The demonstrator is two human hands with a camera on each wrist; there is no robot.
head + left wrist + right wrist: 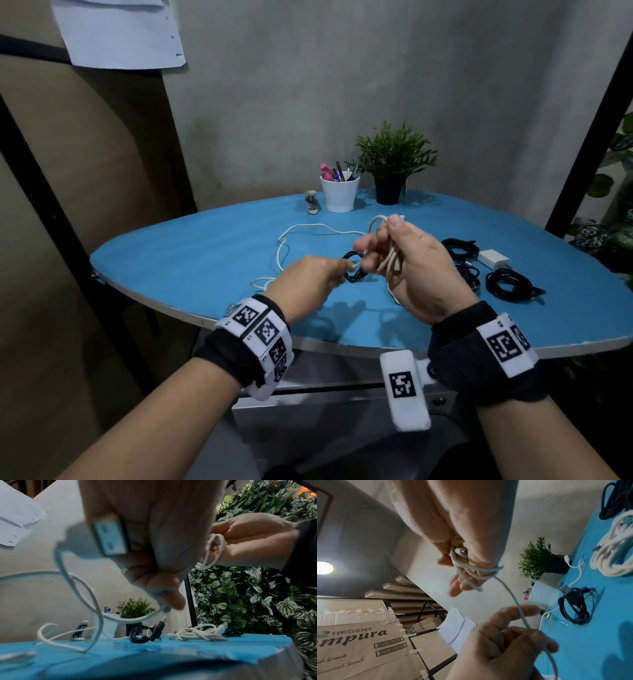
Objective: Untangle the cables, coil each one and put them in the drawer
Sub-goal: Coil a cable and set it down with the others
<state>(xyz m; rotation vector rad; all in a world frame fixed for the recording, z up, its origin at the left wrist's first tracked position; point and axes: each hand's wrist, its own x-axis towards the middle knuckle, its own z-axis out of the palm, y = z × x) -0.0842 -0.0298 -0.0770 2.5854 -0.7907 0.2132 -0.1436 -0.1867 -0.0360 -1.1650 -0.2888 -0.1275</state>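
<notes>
My right hand [380,246] is raised over the blue table [191,253] and holds several loops of a white cable [474,572] wound around its fingers. To its left, my left hand [342,269] pinches the free run of the same white cable [522,615], which stretches between the two hands. The rest of that cable [308,226] trails in loose curves across the table. Its USB plug [109,538] shows blurred, close to my left palm. A coiled black cable [356,269] lies on the table just behind the hands.
More coiled black cables [510,284] and a white charger [493,258] lie at the right. A coiled white bundle [614,555] rests nearby. At the back stand a pen cup [339,193], a potted plant [394,164] and a stapler [311,202]. A grey cabinet [308,397] sits under the table.
</notes>
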